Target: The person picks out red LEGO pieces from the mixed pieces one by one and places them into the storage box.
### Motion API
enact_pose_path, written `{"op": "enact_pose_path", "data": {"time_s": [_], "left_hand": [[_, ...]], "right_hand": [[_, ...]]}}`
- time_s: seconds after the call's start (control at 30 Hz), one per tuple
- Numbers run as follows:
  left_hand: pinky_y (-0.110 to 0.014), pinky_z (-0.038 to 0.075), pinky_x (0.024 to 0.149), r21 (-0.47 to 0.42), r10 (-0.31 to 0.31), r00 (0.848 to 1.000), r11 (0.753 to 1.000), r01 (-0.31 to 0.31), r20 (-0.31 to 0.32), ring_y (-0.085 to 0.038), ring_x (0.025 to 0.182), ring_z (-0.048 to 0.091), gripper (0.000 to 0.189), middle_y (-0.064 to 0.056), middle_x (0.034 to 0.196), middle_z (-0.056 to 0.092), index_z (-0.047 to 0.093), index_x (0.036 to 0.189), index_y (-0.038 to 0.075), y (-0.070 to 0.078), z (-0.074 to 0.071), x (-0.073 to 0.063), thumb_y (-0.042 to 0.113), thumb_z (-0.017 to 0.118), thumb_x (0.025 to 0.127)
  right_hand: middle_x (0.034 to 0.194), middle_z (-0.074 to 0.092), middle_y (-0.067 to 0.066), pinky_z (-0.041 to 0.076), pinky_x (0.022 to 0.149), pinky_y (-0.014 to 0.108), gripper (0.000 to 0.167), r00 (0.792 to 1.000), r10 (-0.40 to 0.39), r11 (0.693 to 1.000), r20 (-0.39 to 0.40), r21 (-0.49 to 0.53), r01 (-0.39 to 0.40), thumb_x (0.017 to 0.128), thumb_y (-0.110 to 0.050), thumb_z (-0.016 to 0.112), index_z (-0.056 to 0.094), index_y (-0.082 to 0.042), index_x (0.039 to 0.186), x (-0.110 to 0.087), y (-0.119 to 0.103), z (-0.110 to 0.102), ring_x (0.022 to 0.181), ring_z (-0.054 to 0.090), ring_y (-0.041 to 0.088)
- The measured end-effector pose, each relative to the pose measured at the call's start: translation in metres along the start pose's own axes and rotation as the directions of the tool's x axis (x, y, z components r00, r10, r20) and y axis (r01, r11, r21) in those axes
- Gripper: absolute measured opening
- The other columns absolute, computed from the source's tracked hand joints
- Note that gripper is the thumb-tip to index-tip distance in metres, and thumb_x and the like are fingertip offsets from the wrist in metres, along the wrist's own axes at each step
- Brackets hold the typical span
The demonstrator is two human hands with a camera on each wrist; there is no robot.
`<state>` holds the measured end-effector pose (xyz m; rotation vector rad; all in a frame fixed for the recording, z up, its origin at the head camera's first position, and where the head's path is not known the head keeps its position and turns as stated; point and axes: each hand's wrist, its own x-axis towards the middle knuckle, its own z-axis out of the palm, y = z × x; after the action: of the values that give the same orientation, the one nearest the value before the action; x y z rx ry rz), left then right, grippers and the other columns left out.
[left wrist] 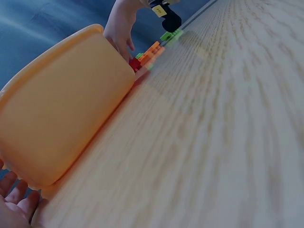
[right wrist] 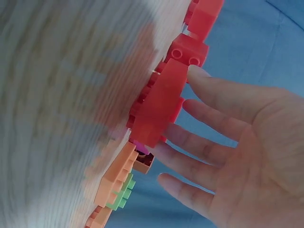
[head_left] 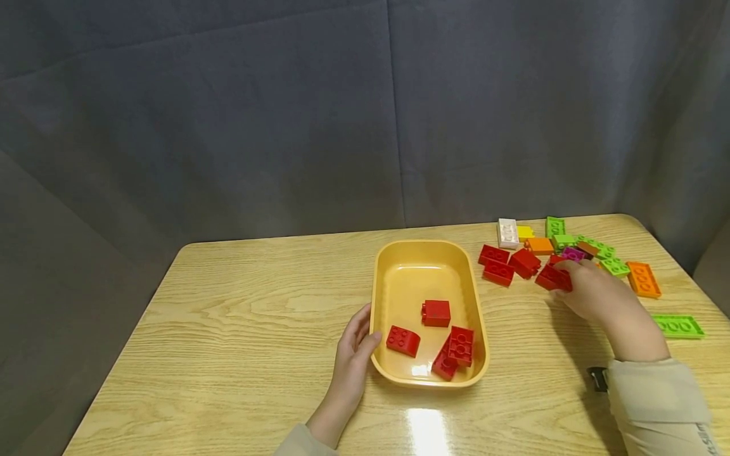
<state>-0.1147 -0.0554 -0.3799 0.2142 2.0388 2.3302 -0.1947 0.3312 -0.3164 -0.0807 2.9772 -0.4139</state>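
Note:
A yellow plastic tray [head_left: 416,282] lies on the table with several red toy bricks in its near half, one of them a curved-top brick [head_left: 403,341]. My left hand [head_left: 349,366] holds the tray's left side, thumb at the rim and fingers along the outer wall. To the right of the tray, my right hand [head_left: 604,303] pinches a red brick [right wrist: 160,107] between thumb and fingers; whether it is off the table I cannot tell. Just left of that hand lie more red bricks, such as a two-stud-end brick [right wrist: 190,50].
Behind and beside my right hand are loose bricks: a white one [head_left: 507,233], an orange one [head_left: 538,246], several green ones and a purple one [head_left: 573,254]. An orange plate [head_left: 644,279] and a long green plate [head_left: 678,326] lie farther right. A grey curtain [head_left: 285,126] hangs behind the table.

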Motion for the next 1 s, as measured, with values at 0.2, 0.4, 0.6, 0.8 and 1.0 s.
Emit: {"op": "enact_pose_path", "data": {"time_s": [0.2,0.4,0.6,0.8,1.0], "left_hand": [[-0.024,0.040,0.106,0.005,0.002,1.000,1.000,-0.002,-0.002,-0.035,0.139,0.037,0.054,-0.021,0.151,0.038,0.033,0.150,-0.001,0.000,0.000,0.000,0.012,0.048,0.100],[-0.024,0.040,0.105,0.003,0.000,1.000,1.000,0.000,-0.003,-0.035,0.139,0.038,0.054,-0.021,0.151,0.039,0.033,0.150,-0.001,0.000,0.000,0.000,0.013,0.048,0.100],[-0.026,0.041,0.105,-0.004,0.002,1.000,1.000,-0.002,0.000,-0.035,0.138,0.038,0.054,-0.021,0.150,0.039,0.034,0.150,-0.001,0.000,0.000,0.000,0.012,0.048,0.100],[-0.028,0.041,0.106,-0.006,0.005,1.000,1.000,-0.005,0.000,-0.035,0.137,0.039,0.054,-0.021,0.149,0.040,0.034,0.150,-0.001,0.000,0.000,0.000,0.012,0.048,0.100],[-0.027,0.042,0.105,-0.004,0.003,1.000,1.000,-0.003,-0.002,-0.035,0.137,0.039,0.054,-0.021,0.149,0.040,0.034,0.150,-0.001,-0.001,0.000,0.000,0.012,0.048,0.100]], "right_hand": [[0.129,0.045,0.043,0.040,0.088,0.073,0.067,1.000,0.011,1.000,0.010,-0.014,-0.011,0.084,-0.024,0.077,0.048,0.013,0.133,-0.001,-0.004,-0.001,0.110,0.048,0.058],[0.122,0.052,0.041,0.046,0.080,0.069,0.069,0.999,0.025,1.000,0.031,-0.010,-0.025,0.084,-0.025,0.078,0.046,0.015,0.131,0.000,-0.007,-0.001,0.097,0.055,0.051],[0.105,0.061,0.033,0.048,0.065,0.056,0.070,0.999,0.024,1.000,0.035,0.014,-0.024,0.082,-0.027,0.079,0.046,0.015,0.127,0.001,-0.008,0.001,0.080,0.057,0.040],[0.087,0.063,0.020,0.047,0.056,0.047,0.060,1.000,-0.007,1.000,0.020,0.012,0.007,0.081,-0.023,0.080,0.050,0.013,0.119,0.002,-0.014,0.004,0.070,0.055,0.032],[0.083,0.060,0.018,0.046,0.055,0.044,0.059,1.000,-0.011,1.000,0.022,0.010,0.010,0.081,-0.019,0.079,0.048,0.013,0.120,0.002,-0.017,0.007,0.068,0.054,0.031]]}}
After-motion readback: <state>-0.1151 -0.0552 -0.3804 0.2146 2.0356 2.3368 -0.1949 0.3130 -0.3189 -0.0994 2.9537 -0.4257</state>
